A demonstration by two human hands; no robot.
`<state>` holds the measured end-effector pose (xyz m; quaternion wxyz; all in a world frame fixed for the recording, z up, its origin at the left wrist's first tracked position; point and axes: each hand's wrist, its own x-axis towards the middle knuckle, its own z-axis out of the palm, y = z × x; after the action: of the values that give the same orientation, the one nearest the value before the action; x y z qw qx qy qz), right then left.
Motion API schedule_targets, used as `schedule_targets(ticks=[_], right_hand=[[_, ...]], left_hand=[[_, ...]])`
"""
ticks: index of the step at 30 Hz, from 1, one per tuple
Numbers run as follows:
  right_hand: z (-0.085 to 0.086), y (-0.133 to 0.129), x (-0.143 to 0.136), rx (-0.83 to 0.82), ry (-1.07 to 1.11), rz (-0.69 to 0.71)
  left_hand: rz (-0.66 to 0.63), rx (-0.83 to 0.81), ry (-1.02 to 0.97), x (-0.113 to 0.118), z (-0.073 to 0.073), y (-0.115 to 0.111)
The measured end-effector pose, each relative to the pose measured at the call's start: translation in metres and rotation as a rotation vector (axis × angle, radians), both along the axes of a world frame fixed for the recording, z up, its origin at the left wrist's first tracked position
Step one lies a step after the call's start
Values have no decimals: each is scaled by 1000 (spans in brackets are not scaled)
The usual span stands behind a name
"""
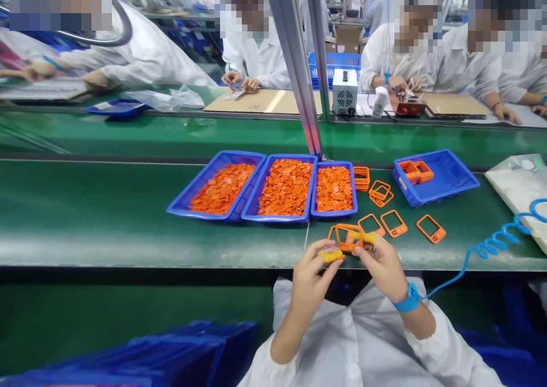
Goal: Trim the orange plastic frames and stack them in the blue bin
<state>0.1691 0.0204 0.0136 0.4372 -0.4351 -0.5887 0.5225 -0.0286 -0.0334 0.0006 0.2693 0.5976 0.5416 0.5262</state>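
My right hand point(387, 267), with a yellow finger cot on its index finger and a blue wrist strap, pinches an orange plastic frame point(342, 240) above the bench edge. Close beside it, my left hand point(311, 276) also wears a yellow finger cot. Its thumb and index finger are closed on a small orange piece point(342, 257), mostly hidden by the fingertips. More orange frames point(394, 223) lie flat just beyond my hands. Three blue trays of small orange pieces point(285, 187) stand to the left, side by side.
Another blue tray point(455, 176) holds several stacked orange frames. A coiled blue cord point(487, 244) runs from my wrist strap past a white bag point(519, 190) at right. A metal post point(294, 56) rises behind the trays. Co-workers in white coats sit across the green bench point(85, 210).
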Motion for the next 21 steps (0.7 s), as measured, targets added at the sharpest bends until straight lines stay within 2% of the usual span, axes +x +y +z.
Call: schedule_targets(ticks=[8, 13, 21], right_hand=[[8, -7, 13, 74, -91, 93], [9, -9, 15, 104, -99, 112], [5, -13, 15, 37, 1, 130]], left_hand=[[-47, -228, -238, 8, 5, 2], [-96, -303, -400, 12, 11, 1], [-93, -328, -422, 14, 13, -3]])
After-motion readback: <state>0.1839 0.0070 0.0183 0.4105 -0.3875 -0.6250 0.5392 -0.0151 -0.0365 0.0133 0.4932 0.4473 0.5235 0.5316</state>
